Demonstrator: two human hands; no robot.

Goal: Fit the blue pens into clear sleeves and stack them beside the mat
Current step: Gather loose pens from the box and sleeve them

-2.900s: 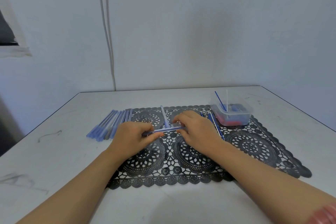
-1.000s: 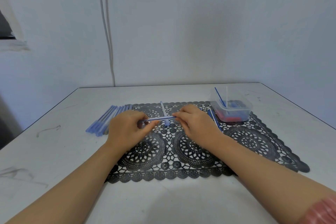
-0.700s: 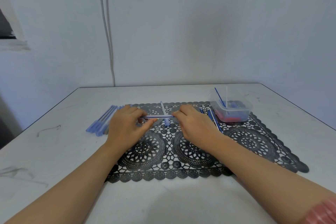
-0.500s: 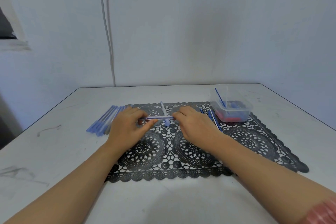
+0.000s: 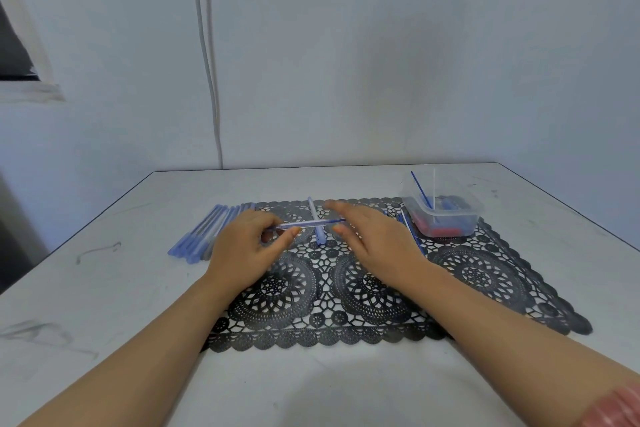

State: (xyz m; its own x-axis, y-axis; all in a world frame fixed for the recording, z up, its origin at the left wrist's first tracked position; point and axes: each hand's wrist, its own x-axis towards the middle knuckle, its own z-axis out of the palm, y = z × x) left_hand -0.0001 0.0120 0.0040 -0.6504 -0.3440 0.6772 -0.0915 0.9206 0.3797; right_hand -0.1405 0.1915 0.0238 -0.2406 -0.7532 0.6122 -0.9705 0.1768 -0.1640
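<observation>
Worktop: the white worktop [image 5: 104, 291] fills the lower half of the view, with grey scuffs along its left side. Its far edge meets the wall.
Room: a pale bluish wall [image 5: 381, 62] rises behind. A white cable [image 5: 209, 73] runs down it to the worktop's far edge, and a dark opening [image 5: 14, 55] with a pale ledge shows at far left.
Mat: a black lace mat [image 5: 485, 274] lies flat across the middle of the worktop.
Left hand: the left hand [image 5: 247, 248] is over the mat's left part. Its grip is clamped on the blue pen, thumb and fingers pinching the left end.
Blue pen: the blue pen [image 5: 308, 224] is held level above the mat, running left to right between the hands.
Right hand: the right hand [image 5: 375, 237] hovers over the mat's middle, its grip apart and fingers straight. The pen's right end points between thumb and forefinger, and contact there cannot be told.
Stack: the sleeved pens [image 5: 204, 234] lie side by side on the worktop, just beside the mat's far left corner.
Second pen: a pale pen [image 5: 316, 215] lies on the mat, crossing beneath the held one.
Tub: a clear tub [image 5: 476, 210] sits on the mat's far right part. It holds red and blue pieces, with a thin blue rod [image 5: 420, 190] leaning up from it.
Loose pens: thin blue refills [image 5: 412, 236] lie on the mat between the right hand and the tub.
</observation>
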